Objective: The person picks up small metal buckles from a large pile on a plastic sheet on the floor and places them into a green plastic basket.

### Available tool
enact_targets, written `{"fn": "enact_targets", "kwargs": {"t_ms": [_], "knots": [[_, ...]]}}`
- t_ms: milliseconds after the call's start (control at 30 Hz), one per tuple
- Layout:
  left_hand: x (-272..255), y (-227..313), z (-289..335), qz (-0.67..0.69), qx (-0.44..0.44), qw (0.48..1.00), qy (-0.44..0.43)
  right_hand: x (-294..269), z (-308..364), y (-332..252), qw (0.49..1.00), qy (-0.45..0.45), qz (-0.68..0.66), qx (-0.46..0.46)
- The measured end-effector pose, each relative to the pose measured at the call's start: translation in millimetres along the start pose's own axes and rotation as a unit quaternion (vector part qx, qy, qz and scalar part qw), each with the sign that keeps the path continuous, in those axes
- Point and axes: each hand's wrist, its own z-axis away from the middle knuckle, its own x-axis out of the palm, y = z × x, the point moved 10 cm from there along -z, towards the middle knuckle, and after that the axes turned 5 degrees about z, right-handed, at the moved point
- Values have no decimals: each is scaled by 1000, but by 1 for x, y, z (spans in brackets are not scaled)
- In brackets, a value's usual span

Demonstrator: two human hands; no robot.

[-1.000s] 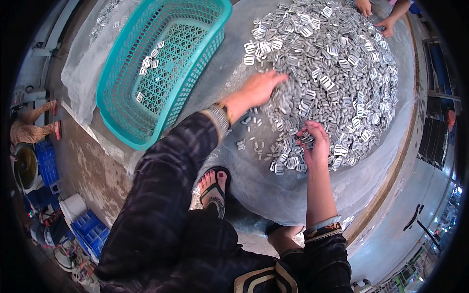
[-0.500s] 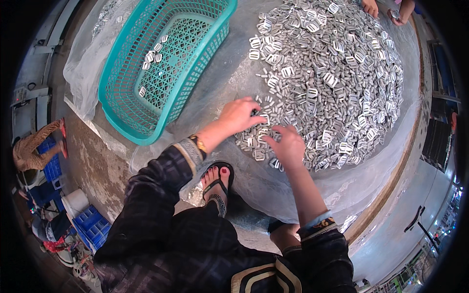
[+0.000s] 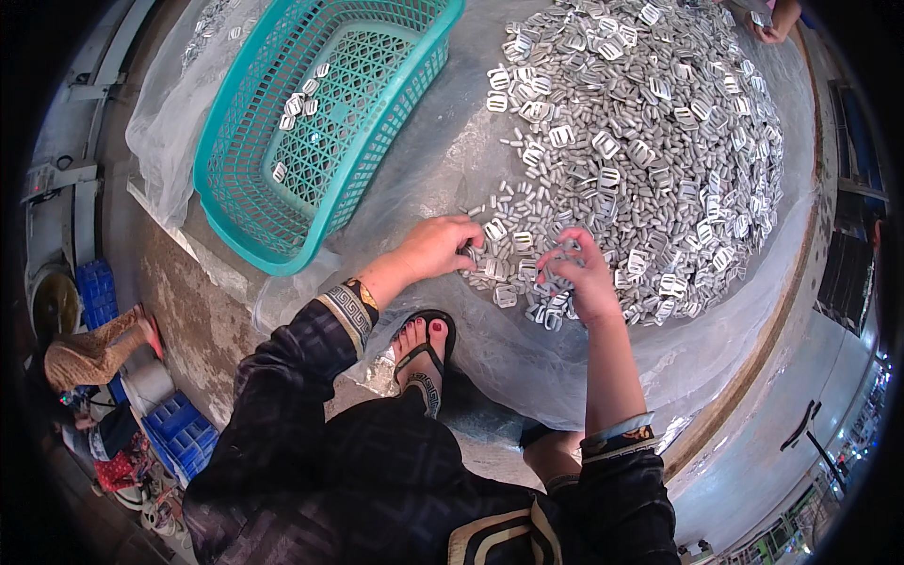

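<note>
A broad heap of small grey pellets (image 3: 650, 141) is spread over plastic sheeting, with silvery metal slide buckles (image 3: 605, 144) mixed through it. At the heap's near left edge, my left hand (image 3: 435, 249) is beside several buckles, its thumb and fingers apart and nothing visible between them. My right hand (image 3: 586, 282) hovers over the near part of the heap, fingers curled towards the thumb. Whatever lies between those fingers blends with the grey pieces behind. A green plastic basket (image 3: 330, 221) stands to the left, with several buckles (image 3: 294, 104) on its bottom.
At the far right is another person's hand (image 3: 774, 30) by the heap's edge. Clear plastic sheeting (image 3: 452, 160) covers the surface between basket and heap. My sandalled foot (image 3: 422, 353) is below my hands. Blue crates (image 3: 179, 435) and a person (image 3: 99, 356) are at the left.
My left hand has drawn back slightly left and down from the buckles. My right hand has shifted right, and its fingers have curled. One of the co-worker's hands has left view.
</note>
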Motion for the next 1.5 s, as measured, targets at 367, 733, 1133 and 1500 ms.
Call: {"fn": "enact_targets", "kwargs": {"t_ms": [367, 733, 1133, 1500], "knots": [[-27, -27, 3, 178, -67, 979, 73, 72, 2, 4, 754, 109, 621, -185], [-13, -45, 2, 259, -42, 964, 52, 7, -11, -21, 837, 143, 505, -156], [-21, -12, 33, 0, 46, 991, 123, 14, -7, -14, 823, 150, 527, -147], [-18, -40, 44, 439, -232, 868, -6, -19, -1, 18, 984, -68, -162, 9]]}}
